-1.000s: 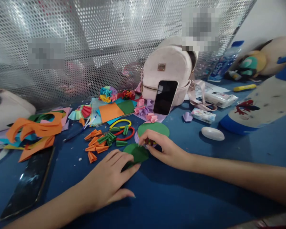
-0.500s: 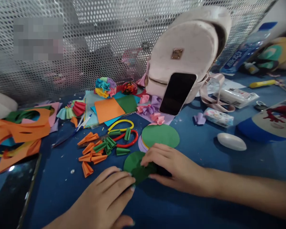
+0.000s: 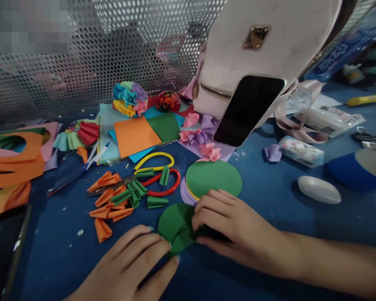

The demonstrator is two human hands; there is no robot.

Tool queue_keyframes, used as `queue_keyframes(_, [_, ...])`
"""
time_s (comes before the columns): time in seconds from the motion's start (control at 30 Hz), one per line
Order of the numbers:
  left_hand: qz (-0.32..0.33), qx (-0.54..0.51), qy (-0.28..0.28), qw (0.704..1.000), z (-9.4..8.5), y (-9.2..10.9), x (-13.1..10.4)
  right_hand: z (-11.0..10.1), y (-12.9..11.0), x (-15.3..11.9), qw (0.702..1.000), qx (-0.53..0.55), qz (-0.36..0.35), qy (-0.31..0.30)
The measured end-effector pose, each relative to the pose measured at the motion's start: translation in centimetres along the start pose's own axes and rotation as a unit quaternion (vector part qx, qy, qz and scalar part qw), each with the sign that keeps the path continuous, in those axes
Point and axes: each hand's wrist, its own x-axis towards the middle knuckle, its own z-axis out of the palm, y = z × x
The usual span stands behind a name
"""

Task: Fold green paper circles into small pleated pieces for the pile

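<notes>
A dark green paper circle (image 3: 172, 219) lies on the blue table in front of me, with its lower edge folded or overlapping. My right hand (image 3: 235, 228) is closed on the right side of this circle, thumb below and curled fingers above. My left hand (image 3: 134, 263) rests at its lower left edge, fingers stretched out and apart, fingertips touching the paper; its thumb is not clearly seen. Just beyond, a stack of larger paper circles has a lighter green circle (image 3: 214, 177) on top. Folded green paper pieces (image 3: 133, 192) and orange paper pieces (image 3: 108, 205) lie to the left.
Scissors with red and yellow handles (image 3: 161, 190) lie among the pieces. Behind are coloured paper squares (image 3: 136, 136), a paper flower ball (image 3: 130, 99) and a phone (image 3: 249, 110) leaning on a white backpack (image 3: 225, 67). Cut scraps (image 3: 15, 156) sit left, a white oval object (image 3: 319, 189) right.
The view has moved closer and tilted. The dark green circle, flat before, now shows a fold or overlap at its lower edge. The left fingers have spread; the right hand keeps its hold.
</notes>
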Motion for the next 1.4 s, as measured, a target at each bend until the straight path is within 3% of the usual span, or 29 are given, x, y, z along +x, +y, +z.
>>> queue_keyframes(0.3, [0.001,0.013,0.005,1.0,-1.2,0.0,-0.9,0.7,-0.6,0.5,0.999,-0.008,0.033,0.004])
queue_keyframes(0.87, [0.015,-0.002,-0.011,1.0,-0.3,-0.2,-1.2,0.8,-0.5,0.7,0.999,-0.007,0.033,-0.012])
queue_keyframes(1.4, [0.0,0.015,-0.014,1.0,0.6,-0.4,-0.4,1.4,-0.5,1.3,0.989,-0.149,0.012,0.001])
